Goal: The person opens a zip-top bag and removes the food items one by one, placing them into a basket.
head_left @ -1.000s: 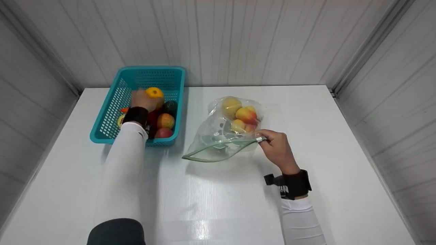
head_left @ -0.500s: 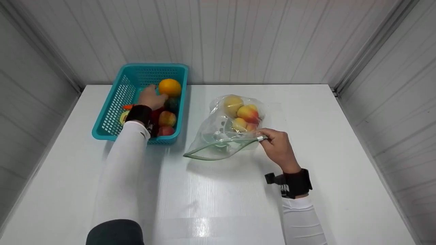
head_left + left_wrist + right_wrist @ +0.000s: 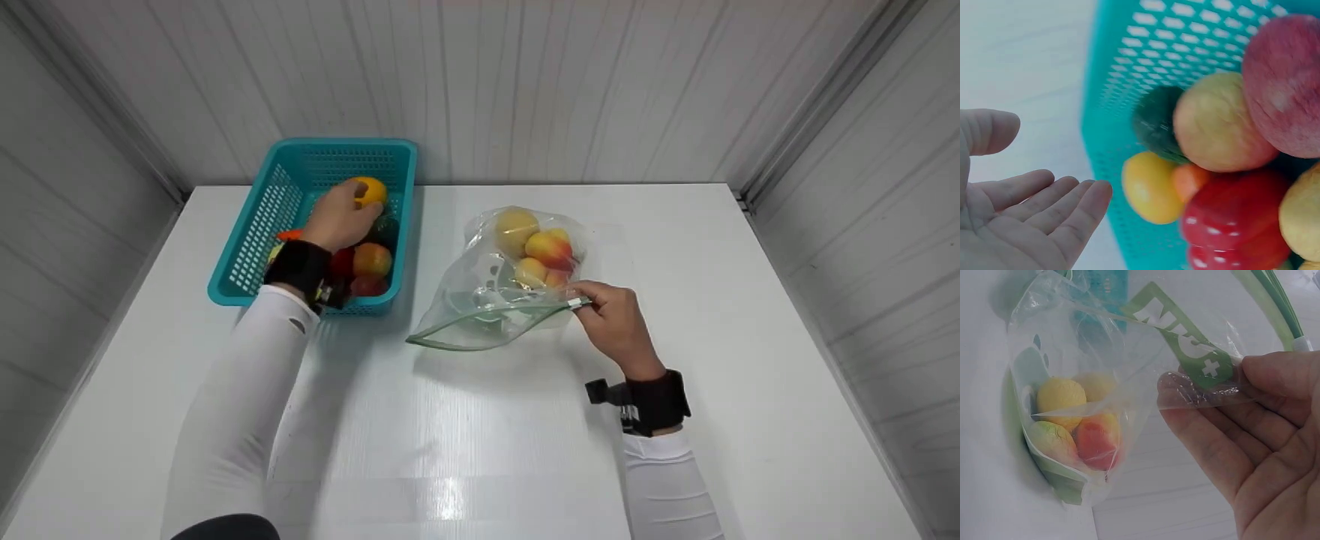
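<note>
My left hand (image 3: 343, 215) is over the teal basket (image 3: 337, 157), beside an orange-yellow round fruit (image 3: 373, 190). In the left wrist view its fingers are spread and straight, with nothing between thumb and fingers. That view also shows a red bell pepper (image 3: 1235, 216), a dark green vegetable (image 3: 1157, 121) and a yellowish-pink round fruit (image 3: 1219, 121) in the basket. My right hand (image 3: 616, 322) pinches the slider corner of a clear zip bag (image 3: 476, 277), whose green-edged mouth gapes. Several yellow and red fruits (image 3: 1098, 439) lie inside the bag.
A dark red fruit (image 3: 1289, 87) and an orange piece (image 3: 289, 235) also lie in the basket. Both basket and bag rest on a white table (image 3: 480, 450). A grey panelled wall (image 3: 480, 90) rises behind, with more panels at both sides.
My left hand reached the orange-yellow fruit, which moved right in the basket, and the hand has since shifted up and right over it. The right hand keeps its hold on the zip bag.
</note>
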Demonstrator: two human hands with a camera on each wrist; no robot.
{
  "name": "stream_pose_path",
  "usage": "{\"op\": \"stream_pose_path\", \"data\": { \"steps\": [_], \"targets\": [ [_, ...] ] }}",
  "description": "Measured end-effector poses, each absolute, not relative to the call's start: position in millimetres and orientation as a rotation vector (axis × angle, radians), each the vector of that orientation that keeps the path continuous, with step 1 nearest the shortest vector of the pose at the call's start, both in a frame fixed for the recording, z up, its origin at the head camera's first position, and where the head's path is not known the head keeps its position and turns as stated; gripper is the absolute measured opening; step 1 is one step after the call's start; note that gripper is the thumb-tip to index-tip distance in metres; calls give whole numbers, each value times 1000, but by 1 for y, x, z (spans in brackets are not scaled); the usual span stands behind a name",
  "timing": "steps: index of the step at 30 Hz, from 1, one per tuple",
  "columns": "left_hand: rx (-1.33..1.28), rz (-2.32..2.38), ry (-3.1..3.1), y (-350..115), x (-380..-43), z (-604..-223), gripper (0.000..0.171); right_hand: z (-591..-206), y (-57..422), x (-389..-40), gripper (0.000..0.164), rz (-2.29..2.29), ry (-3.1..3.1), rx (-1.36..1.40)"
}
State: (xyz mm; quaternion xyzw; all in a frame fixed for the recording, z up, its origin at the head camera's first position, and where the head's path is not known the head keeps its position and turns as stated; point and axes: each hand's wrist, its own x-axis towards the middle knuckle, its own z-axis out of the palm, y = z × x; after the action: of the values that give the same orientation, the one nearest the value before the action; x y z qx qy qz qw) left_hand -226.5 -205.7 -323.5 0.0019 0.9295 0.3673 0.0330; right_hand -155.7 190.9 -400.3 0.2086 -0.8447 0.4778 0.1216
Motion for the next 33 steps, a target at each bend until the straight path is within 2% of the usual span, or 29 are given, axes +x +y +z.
{"op": "stream_pose_path", "data": {
  "steps": [9,18,27,33],
  "targets": [
    [320,1287,2878,-170,-183,-301,52,-402,193,-157,25,1432,-2446,609],
    [656,1222,2943,-123,-129,-290,43,-401,196,-156,25,1427,-2443,602],
    [1023,1336,2757,-82,-80,-314,22,-400,198,-155,29,1428,-2443,588],
    [1070,1216,2710,-63,-68,-340,25,-399,199,-156,31,1465,-2432,606]
  ]
}}
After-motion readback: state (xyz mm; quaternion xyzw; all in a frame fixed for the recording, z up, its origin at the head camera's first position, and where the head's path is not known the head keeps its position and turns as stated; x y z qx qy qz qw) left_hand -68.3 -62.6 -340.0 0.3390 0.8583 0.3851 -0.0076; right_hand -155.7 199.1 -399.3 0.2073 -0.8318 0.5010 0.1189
